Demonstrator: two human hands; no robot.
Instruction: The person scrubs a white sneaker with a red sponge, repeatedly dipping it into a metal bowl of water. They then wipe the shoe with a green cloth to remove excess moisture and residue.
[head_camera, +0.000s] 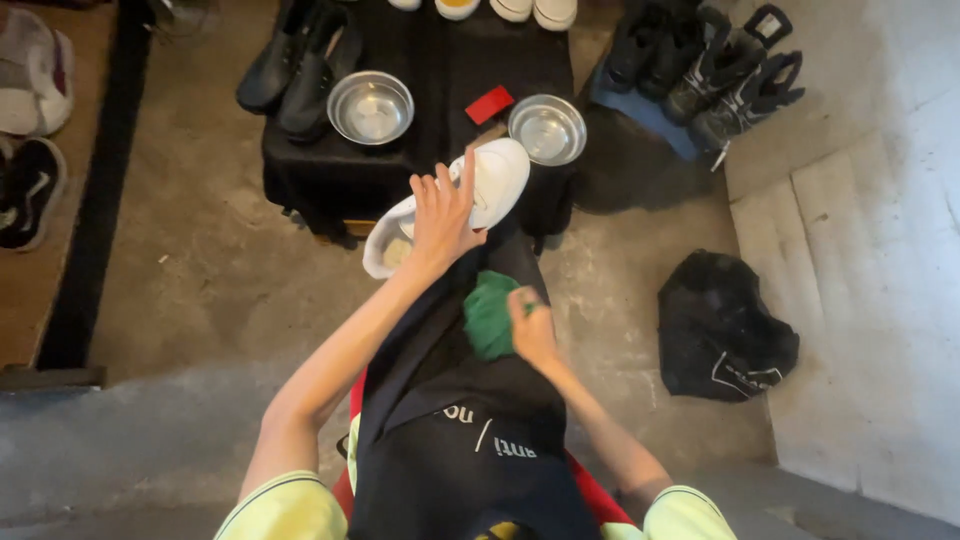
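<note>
The left hand (442, 212) lies with fingers spread flat on a white shoe (470, 195), gripping its upper; the right hand (530, 325) is closed around a green cloth (487, 315) on the lap; just beyond the left fingers, two steel bowls (371, 107) and a red block (489, 104) sit on the black-draped table (310, 170); a black bag (722, 325) lies on the floor, right of the right fingers.

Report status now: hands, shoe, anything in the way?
Left hand grips white shoe. Right hand holds green cloth on lap. Nothing between them.
</note>
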